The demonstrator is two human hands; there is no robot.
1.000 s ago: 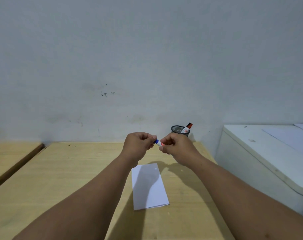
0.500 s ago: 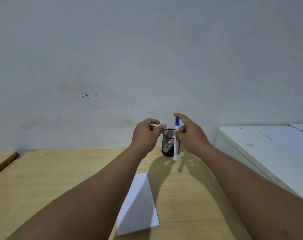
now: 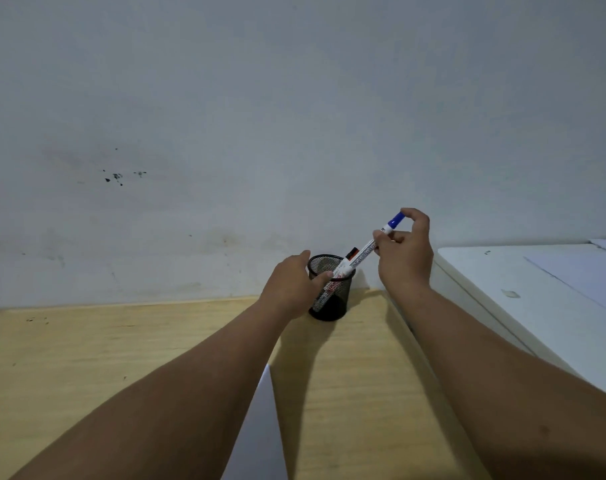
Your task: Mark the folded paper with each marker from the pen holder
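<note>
From the head camera, your right hand (image 3: 403, 259) pinches the blue-capped marker (image 3: 370, 249) near its upper end, fingers closed around the barrel, the marker tilted with its blue cap up and to the right and its lower end dipping into the black mesh pen holder (image 3: 330, 292). Your left hand (image 3: 291, 285) rests against the left side of the holder, thumb on the rim, fingers loosely curled around the mesh and holding nothing else. Another marker with a red and black top (image 3: 352, 253) leans inside the holder, just behind the blue one. The holder stands on the wooden desk (image 3: 86, 351) close to the wall (image 3: 294, 116). The folded paper (image 3: 260, 431) lies nearer you on the desk, between your forearms, partly hidden by the left one. A white cabinet top (image 3: 537, 289) sits to the right.
</note>
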